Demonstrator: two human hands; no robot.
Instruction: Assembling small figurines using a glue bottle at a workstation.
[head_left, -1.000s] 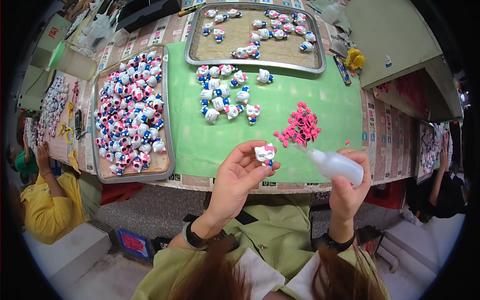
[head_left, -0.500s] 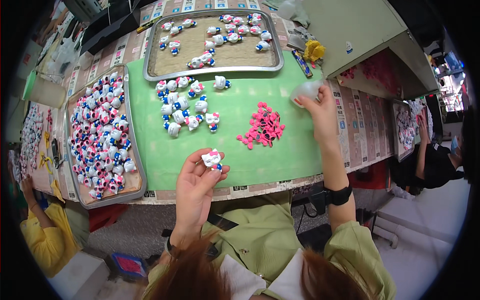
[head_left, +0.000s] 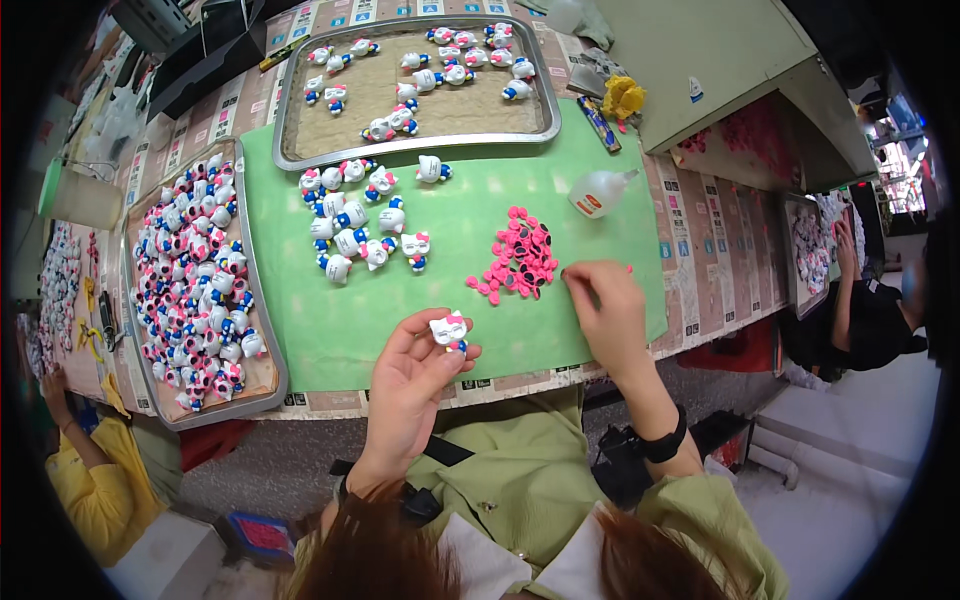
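Note:
My left hand [head_left: 408,385] is closed around a small white cat figurine [head_left: 449,330] with a pink bow and blue clothing, held above the front of the green mat [head_left: 450,374]. My right hand [head_left: 606,312] has its fingertips pinched together at the right side of a heap of small pink pieces [head_left: 520,250], some showing dark faces. A tiny dark thing shows at those fingertips, too small to name. Beyond that hand, a translucent squeeze bottle [head_left: 598,194] with a pointed nozzle rests on the mat. Several similar figurines [head_left: 350,241] are grouped left of the heap.
On the left, a metal tray [head_left: 277,375] is full of figurines. Another tray [head_left: 553,100] at the back carries more. A yellow lump [head_left: 624,97] and a blue tube [head_left: 598,126] lie beside a grey cabinet [head_left: 740,60]. Other people work at both sides.
My right hand has let go of the squeeze bottle, leaving it on the mat, and has come nearer to the pink heap. My left hand has moved slightly right with the figurine.

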